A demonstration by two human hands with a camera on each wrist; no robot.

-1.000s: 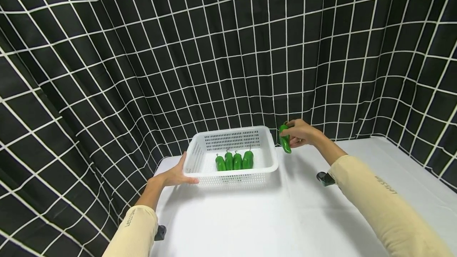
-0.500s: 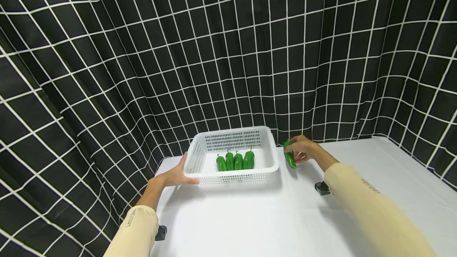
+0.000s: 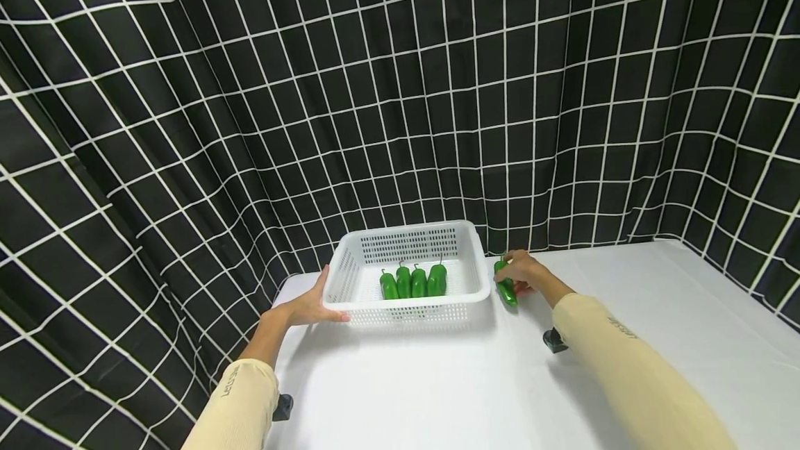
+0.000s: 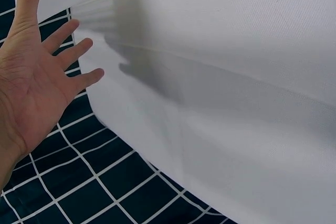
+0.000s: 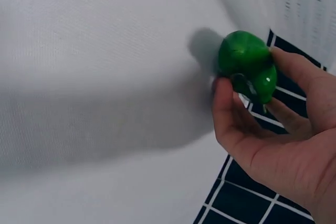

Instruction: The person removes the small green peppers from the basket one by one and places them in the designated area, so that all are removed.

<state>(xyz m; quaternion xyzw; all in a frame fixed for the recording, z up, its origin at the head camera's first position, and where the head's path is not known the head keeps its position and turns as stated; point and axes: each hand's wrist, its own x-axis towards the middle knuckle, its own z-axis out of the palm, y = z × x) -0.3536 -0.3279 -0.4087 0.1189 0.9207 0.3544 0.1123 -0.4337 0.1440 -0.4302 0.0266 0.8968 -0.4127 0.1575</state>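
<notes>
In the head view a white perforated plastic basket [image 3: 409, 303] stands at the back of the table. Several green peppers [image 3: 419, 283] lie in a row inside it, stems toward the far side. At the basket's near left corner is my left hand [image 3: 309, 307], thumb along the front wall; the left wrist view shows its fingers straight and spread. To the right of the basket, my right hand [image 3: 528, 273] pinches another green pepper [image 5: 244, 51] between thumb and fingers. That pepper is close over the tabletop, its stem pointing away from me.
White cloth covers the table [image 3: 437, 387]. Behind it and along both sides hangs a black curtain [image 3: 400, 110] with a white grid, close to the basket's far wall. A small dark camera [image 3: 555, 340] sits at the right wrist.
My right hand has lowered the held pepper from beside the basket's far rim toward the tabletop and nearer to me. The left hand and the basket have stayed in place.
</notes>
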